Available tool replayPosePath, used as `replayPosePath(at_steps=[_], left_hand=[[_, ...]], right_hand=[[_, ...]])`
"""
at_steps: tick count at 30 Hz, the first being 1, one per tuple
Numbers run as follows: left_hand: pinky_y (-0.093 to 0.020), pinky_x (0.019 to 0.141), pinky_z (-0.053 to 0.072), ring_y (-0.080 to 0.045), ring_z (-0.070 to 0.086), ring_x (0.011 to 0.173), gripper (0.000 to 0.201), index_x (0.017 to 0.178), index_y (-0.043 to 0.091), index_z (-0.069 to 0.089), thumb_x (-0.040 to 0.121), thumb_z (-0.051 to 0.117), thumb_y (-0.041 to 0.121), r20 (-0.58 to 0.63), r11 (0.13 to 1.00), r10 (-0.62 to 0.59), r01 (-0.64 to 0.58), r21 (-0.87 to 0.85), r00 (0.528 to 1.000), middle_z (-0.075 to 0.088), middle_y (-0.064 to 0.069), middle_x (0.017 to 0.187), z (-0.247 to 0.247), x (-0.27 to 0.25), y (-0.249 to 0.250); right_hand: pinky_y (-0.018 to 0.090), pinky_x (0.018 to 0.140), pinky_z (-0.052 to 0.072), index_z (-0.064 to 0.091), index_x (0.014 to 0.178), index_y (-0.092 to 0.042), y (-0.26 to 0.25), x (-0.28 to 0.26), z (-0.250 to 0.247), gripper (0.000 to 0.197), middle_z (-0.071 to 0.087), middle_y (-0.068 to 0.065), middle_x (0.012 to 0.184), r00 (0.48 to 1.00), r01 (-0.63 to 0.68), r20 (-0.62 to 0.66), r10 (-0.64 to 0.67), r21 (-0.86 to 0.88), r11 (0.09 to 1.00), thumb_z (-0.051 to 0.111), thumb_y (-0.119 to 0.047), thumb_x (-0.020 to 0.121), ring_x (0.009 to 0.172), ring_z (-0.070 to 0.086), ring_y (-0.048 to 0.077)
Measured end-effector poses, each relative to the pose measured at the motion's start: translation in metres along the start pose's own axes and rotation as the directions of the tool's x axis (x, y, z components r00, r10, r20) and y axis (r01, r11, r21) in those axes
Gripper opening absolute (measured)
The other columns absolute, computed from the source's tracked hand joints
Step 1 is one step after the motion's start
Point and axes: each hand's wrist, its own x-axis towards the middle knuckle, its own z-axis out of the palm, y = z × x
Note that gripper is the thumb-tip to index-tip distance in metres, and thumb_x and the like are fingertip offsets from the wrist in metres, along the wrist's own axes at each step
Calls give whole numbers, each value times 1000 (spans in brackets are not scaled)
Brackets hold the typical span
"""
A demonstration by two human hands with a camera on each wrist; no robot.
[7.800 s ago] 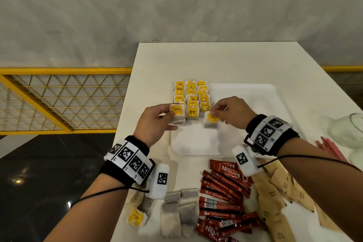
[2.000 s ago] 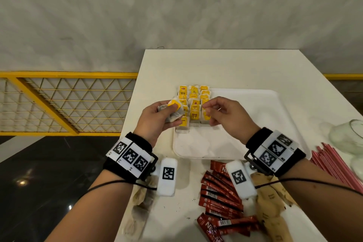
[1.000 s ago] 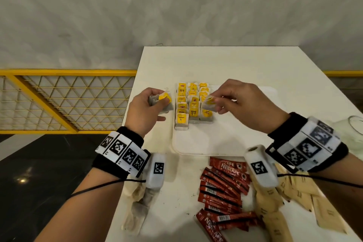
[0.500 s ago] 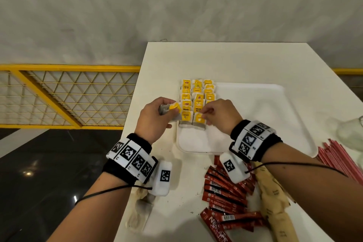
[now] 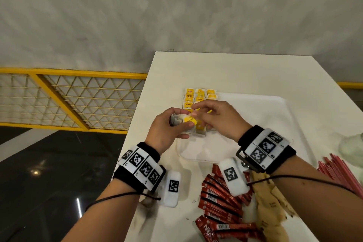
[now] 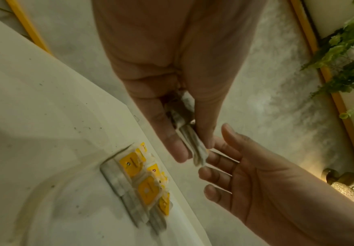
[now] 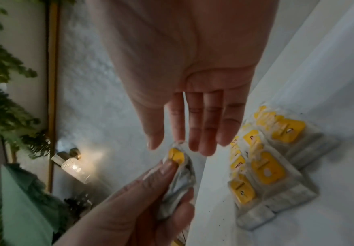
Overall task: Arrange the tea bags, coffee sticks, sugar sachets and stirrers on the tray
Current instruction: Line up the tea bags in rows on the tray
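While in left hand [image 5: 167, 129] grip, tea bags [image 7: 177, 173], right hand [image 5: 220, 118] reaching

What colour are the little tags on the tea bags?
Yellow. The tags on the tea bags show best in the right wrist view.

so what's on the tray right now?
Only tea bags in overlapping rows, at the far left corner of the tray. The right hand hides the nearest rows in the head view.
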Motion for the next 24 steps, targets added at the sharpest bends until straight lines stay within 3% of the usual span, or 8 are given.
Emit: replayPosePath(at_steps=[5,9,14,19,24], left_hand=[[-31,72,61,-18,69,82,37,115,4,62,80,73,0,38,992,-53,57,-109,998,65,-4,90,15,-12,16],[-30,74,59,-25,69,95,31,120,2,57,89,63,0,89,962,-115,133,-237,989,66,-14,108,24,-21,22],[-29,71,59,-23,69,87,25,114,4,62,90,62,0,-11,979,-92,89,-183,996,63,-18,111,37,-29,24],[-31,69,61,-32,67,96,23,113,2,61,90,60,-1,-90,985,-106,92,-148,990,60,-20,119,34,-26,28],[-34,68,62,-38,59,110,25,118,-2,55,93,50,-2,-133,971,-207,188,-147,969,51,-23,127,37,-16,25]], right_hand=[[31,65,56,69,86,-13,-5,-10,-14,4,64,3,68,1000,12,-12,-12,39,999,70,-9,85,58,63,14],[33,62,56,64,79,-16,-8,-20,-29,13,61,6,75,999,-8,-30,10,94,996,66,-7,88,62,63,20],[31,57,53,52,84,-11,-13,-33,-39,13,54,9,81,1000,-5,-20,8,170,985,53,-4,95,58,60,18],[31,58,51,54,91,-11,-4,-46,-55,5,61,6,76,999,38,-6,-38,-23,999,53,-10,96,64,63,19],[31,61,55,58,96,-7,26,-50,-44,7,64,5,79,983,-81,146,108,-182,980,54,-13,95,68,65,17]])
